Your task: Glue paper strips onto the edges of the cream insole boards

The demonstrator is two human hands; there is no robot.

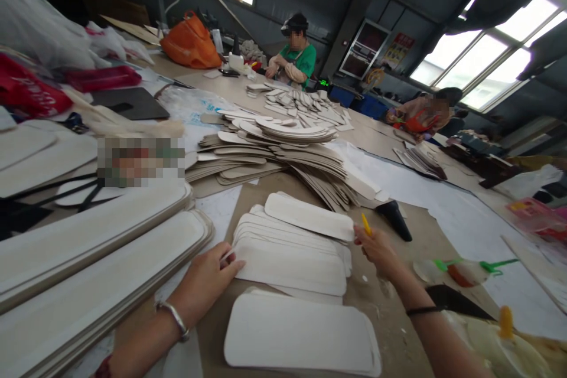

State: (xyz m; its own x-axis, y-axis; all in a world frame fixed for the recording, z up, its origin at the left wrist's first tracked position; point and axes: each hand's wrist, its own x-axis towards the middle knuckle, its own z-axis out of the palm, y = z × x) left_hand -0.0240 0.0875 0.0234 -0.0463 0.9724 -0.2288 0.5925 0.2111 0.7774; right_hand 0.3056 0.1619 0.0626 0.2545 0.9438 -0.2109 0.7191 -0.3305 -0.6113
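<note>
Several white oblong boards with rounded corners lie fanned in an overlapping stack [287, 260] in front of me. My left hand [217, 274] pinches the left edge of a board in this stack, thumb on top. My right hand [376, 251] is closed around a yellow stick-like handle [365, 224]; the tool's other end is hidden. Its fingers are at the right end of the top white board [310, 215], which lies askew on the far side of the stack. Nearer to me rests another small pile of white boards [301, 333].
Long padded boards [110, 283] are stacked at left. Behind the work lies a large heap of curved pieces [274, 147]. A black cone [394, 220], a green-handled clear container [469, 271] and a tub with a yellow handle [505, 323] stand right. Two people work farther back.
</note>
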